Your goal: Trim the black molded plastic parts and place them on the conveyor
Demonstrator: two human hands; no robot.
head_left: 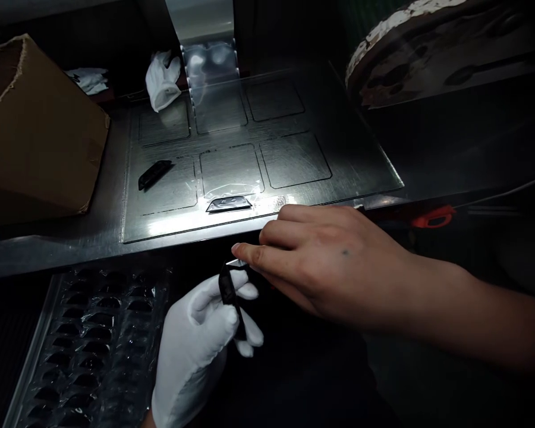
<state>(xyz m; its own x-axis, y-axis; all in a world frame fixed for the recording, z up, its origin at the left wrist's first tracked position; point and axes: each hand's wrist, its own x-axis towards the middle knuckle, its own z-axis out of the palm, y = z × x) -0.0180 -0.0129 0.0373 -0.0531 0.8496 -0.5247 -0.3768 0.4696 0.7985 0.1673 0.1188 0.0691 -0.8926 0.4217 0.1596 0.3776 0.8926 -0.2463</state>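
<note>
A slim, glossy black angular part [227,286] is being pinched upright by the white-gloved left hand [194,342], its grip closed narrowly between thumb and fingers. Just above that grip, a small, pointed silver metal piece [236,263] is met by the index fingertip of the bare right hand [325,258]. Whether it is clasped there cannot be told; the right grip's underside is hidden.

Beyond both grips, a brushed grey metal bench [111,178] is topped by a flat, clear-edged sheet [361,160] marked with dark, round-cornered rectangles. On it, straight beyond the left grip, a shiny black trapezoid piece [229,204] is seen near the front edge; farther left, a matt black elongated piece [155,173] is laid at a slant. A crumpled white fabric glove [163,81] is lit up farther back, beside a clear, shiny plastic strip [214,65].

To the left of the left grip, a clear plastic tray [131,351] is filled with rows of dark curved pieces, and above it a brown cardboard box [49,131] is stood. Beyond the right grip, a red looped plastic handle [433,217] is glimpsed by the bench edge.
</note>
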